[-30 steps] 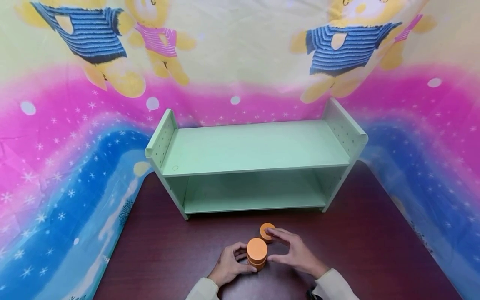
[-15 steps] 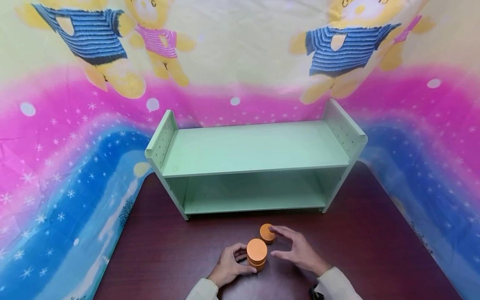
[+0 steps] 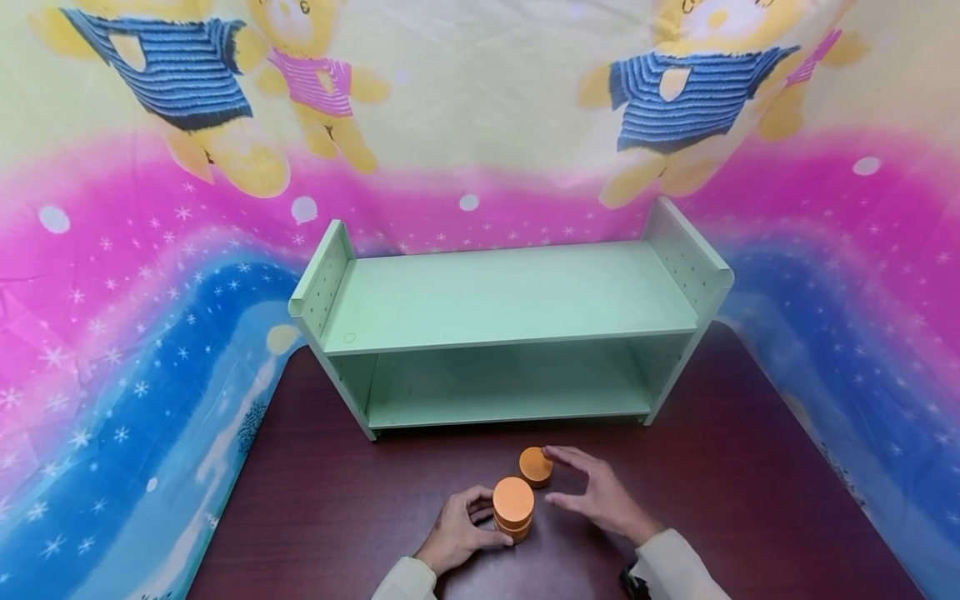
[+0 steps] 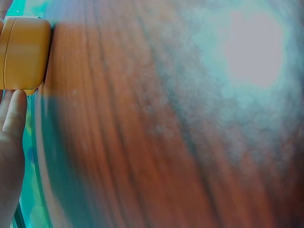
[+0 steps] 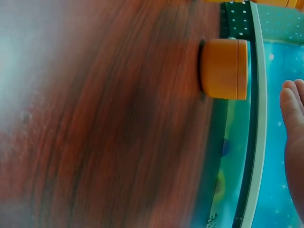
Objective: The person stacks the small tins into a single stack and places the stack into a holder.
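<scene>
Two orange lidded jars stand stacked on the table, the top one's flat round lid facing up. My left hand grips the lower part of this stack, thumb in front and fingers behind. In the left wrist view the lower jar shows at the left edge, fingers against its side. A single orange jar stands just behind and right of the stack; its smooth side and lid seam show in the right wrist view. Beside it on the right, my right hand is held with fingers and thumb spread, holding nothing.
A light green two-tier shelf stands behind the jars on the dark wood table. A printed cloth with bears and snowflakes hangs around the back and sides.
My right fingertips were over the single jar's lid and have drawn off to the right, leaving the jar standing. My left hand and the stack have stayed in place.
</scene>
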A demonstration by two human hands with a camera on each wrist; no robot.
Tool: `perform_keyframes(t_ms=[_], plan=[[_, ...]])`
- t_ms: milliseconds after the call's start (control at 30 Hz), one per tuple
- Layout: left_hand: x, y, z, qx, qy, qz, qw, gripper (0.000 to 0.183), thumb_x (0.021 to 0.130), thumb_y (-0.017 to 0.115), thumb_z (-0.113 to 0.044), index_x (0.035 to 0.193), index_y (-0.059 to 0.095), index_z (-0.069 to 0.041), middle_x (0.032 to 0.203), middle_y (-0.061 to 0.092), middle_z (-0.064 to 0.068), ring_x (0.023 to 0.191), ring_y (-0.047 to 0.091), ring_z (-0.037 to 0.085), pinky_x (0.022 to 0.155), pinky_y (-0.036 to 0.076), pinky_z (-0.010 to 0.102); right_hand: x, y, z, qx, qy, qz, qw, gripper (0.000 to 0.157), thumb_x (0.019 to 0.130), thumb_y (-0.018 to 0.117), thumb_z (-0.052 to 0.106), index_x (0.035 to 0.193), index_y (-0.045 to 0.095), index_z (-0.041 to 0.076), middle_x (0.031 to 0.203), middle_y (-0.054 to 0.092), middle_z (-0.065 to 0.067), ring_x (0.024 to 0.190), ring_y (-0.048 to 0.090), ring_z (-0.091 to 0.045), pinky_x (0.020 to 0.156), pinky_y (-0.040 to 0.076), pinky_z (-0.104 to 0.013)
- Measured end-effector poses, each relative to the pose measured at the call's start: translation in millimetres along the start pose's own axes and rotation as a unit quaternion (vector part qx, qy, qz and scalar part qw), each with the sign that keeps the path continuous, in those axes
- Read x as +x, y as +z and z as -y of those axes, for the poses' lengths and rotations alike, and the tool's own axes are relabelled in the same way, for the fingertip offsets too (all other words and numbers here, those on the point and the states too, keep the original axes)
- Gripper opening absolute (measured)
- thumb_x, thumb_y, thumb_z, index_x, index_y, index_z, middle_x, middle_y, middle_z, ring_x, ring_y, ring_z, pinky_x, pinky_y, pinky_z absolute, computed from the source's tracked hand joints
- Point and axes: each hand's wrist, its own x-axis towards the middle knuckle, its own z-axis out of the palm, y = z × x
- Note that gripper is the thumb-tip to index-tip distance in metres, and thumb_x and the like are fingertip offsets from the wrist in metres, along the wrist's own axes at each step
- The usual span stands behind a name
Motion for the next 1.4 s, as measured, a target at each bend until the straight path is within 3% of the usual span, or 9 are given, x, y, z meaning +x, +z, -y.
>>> perform_keyframes(t_ms=[200, 400, 567, 733, 967, 1100, 1300, 1400], plan=[[-0.2, -0.2, 0.1, 0.000, 0.000, 0.003, 1.0000, 0.052, 0.070, 0.090, 0.001, 0.115, 0.064, 0.005, 0.117, 0.067, 0.014, 0.112, 0.065, 0.026, 0.096, 0.054, 0.028, 1, 0.6, -3, 0.015, 0.011, 0.001, 1.000, 0.064, 0.078, 0.087, 0.015, 0.134, 0.060, 0.000, 0.129, 0.064, -0.011, 0.115, 0.064, -0.027, 0.099, 0.051, -0.026], [-0.1, -1.8, 1.8, 0.010, -0.003, 0.006, 0.9999, 0.053, 0.071, 0.091, -0.006, 0.116, 0.065, 0.003, 0.117, 0.067, 0.013, 0.113, 0.065, 0.024, 0.096, 0.054, 0.029, 3, 2.2, 0, 0.005, 0.016, 0.001, 1.000, 0.064, 0.077, 0.087, 0.008, 0.133, 0.059, -0.005, 0.127, 0.064, -0.015, 0.112, 0.065, -0.034, 0.095, 0.055, -0.043], [-0.2, -2.0, 3.6, 0.008, 0.000, 0.008, 0.9999, 0.053, 0.071, 0.091, -0.007, 0.116, 0.065, 0.001, 0.117, 0.067, 0.012, 0.112, 0.066, 0.021, 0.096, 0.054, 0.028, 8, -0.4, 15, -0.007, 0.025, 0.000, 1.000, 0.061, 0.076, 0.086, 0.000, 0.130, 0.059, -0.010, 0.124, 0.064, -0.021, 0.109, 0.064, -0.039, 0.091, 0.054, -0.053], [-0.7, -1.6, 3.7, 0.005, 0.001, 0.008, 1.0000, 0.053, 0.070, 0.091, -0.005, 0.115, 0.065, 0.002, 0.117, 0.068, 0.013, 0.111, 0.066, 0.022, 0.097, 0.054, 0.028, 13, -6.9, 34, -0.010, 0.031, -0.001, 0.999, 0.056, 0.076, 0.086, -0.001, 0.125, 0.061, -0.011, 0.120, 0.065, -0.022, 0.107, 0.065, -0.040, 0.091, 0.055, -0.049], [-0.4, -1.8, -0.3, 0.004, -0.006, 0.007, 1.0000, 0.053, 0.071, 0.090, -0.002, 0.116, 0.064, 0.004, 0.118, 0.067, 0.013, 0.113, 0.065, 0.026, 0.097, 0.053, 0.030, 14, -3.9, 32, -0.026, 0.023, -0.022, 0.999, 0.055, 0.074, 0.087, 0.000, 0.123, 0.064, -0.008, 0.119, 0.067, -0.019, 0.105, 0.066, -0.036, 0.095, 0.055, -0.032], [-0.5, -2.0, -0.4, 0.004, -0.004, 0.008, 1.0000, 0.053, 0.071, 0.090, -0.002, 0.117, 0.064, 0.004, 0.118, 0.067, 0.013, 0.113, 0.065, 0.025, 0.097, 0.054, 0.030, 15, -4.6, 32, -0.017, 0.034, -0.015, 0.999, 0.054, 0.074, 0.086, -0.002, 0.123, 0.064, -0.008, 0.119, 0.067, -0.019, 0.105, 0.067, -0.037, 0.096, 0.054, -0.032], [-0.1, -2.1, 2.2, 0.008, 0.002, 0.009, 0.9999, 0.053, 0.070, 0.091, -0.004, 0.116, 0.064, 0.003, 0.116, 0.067, 0.012, 0.111, 0.066, 0.024, 0.096, 0.054, 0.028, 14, 2.4, 8, -0.007, 0.036, -0.009, 0.999, 0.057, 0.075, 0.086, -0.002, 0.127, 0.061, -0.009, 0.122, 0.065, -0.021, 0.107, 0.066, -0.039, 0.096, 0.054, -0.040], [0.1, -1.8, 2.5, 0.007, 0.003, 0.010, 0.9999, 0.053, 0.070, 0.091, -0.003, 0.115, 0.064, 0.004, 0.116, 0.067, 0.012, 0.111, 0.066, 0.024, 0.095, 0.054, 0.028, 13, 6.3, -6, -0.012, 0.041, -0.011, 0.999, 0.059, 0.076, 0.087, 0.003, 0.129, 0.062, -0.004, 0.124, 0.066, -0.017, 0.110, 0.065, -0.035, 0.097, 0.054, -0.037]])
